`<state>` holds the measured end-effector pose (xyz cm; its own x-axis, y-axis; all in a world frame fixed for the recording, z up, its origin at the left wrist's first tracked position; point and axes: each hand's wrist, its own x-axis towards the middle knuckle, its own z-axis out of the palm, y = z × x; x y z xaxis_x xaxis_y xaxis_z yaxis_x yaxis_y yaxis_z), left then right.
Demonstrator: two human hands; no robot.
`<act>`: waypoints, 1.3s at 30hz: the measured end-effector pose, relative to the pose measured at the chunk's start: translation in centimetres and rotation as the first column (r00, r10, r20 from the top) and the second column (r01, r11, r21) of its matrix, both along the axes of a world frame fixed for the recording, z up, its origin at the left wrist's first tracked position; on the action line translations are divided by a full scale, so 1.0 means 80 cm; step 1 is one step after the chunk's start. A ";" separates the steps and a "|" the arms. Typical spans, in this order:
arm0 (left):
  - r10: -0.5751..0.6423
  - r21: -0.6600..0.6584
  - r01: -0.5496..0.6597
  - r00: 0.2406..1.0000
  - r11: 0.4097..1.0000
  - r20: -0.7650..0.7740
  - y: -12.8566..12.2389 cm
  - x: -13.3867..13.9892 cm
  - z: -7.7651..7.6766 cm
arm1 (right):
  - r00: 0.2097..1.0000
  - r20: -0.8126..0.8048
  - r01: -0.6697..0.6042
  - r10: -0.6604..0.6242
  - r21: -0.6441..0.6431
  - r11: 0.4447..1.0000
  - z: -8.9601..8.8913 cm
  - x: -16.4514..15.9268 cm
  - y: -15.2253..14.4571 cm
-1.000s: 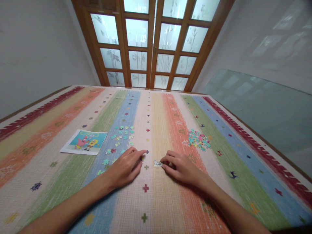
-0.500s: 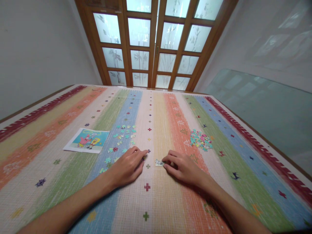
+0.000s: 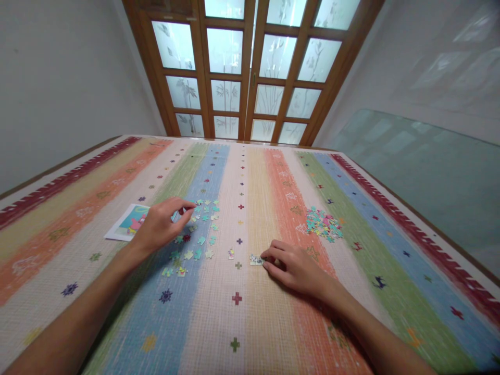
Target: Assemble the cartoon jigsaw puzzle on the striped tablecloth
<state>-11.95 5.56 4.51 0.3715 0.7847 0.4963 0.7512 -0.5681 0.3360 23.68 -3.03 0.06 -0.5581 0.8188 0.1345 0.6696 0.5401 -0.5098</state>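
My left hand (image 3: 166, 221) is over the upper left of the spread-out puzzle pieces (image 3: 205, 210), thumb and forefinger pinched together. Whether a piece is between those fingertips cannot be made out. A small strip of joined puzzle pieces (image 3: 255, 260) lies in front of me, and the fingers of my right hand (image 3: 292, 263) close on its right end. One loose puzzle piece (image 3: 230, 254) sits a little left of the strip. The reference picture (image 3: 128, 224), with pink and yellow cartoon figures, is partly covered by my left hand.
A dense heap of puzzle pieces (image 3: 323, 224) lies to the right, beyond my right hand. Striped patterned cloth (image 3: 211, 323) covers the table. Behind it stand wood-framed glass doors (image 3: 250, 78); a pale glass panel (image 3: 422, 182) leans at the right wall.
My left hand has moved left and away from me, from near the strip to the spread pieces, uncovering a loose piece. My right hand has stayed at the strip.
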 end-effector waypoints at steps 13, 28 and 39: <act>-0.114 -0.474 -0.023 0.959 0.880 -0.258 0.008 -0.043 0.024 | 1.000 0.016 0.004 -0.004 -0.005 1.000 0.004 0.000 0.000; -0.358 -0.746 -0.022 0.868 0.666 -0.345 -0.045 -0.002 0.028 | 1.000 0.003 0.001 -0.001 -0.010 1.000 0.005 -0.001 0.000; -0.392 -0.712 0.074 0.872 0.699 -0.294 -0.054 0.004 0.023 | 1.000 0.019 0.006 -0.006 -0.006 1.000 0.005 -0.001 0.000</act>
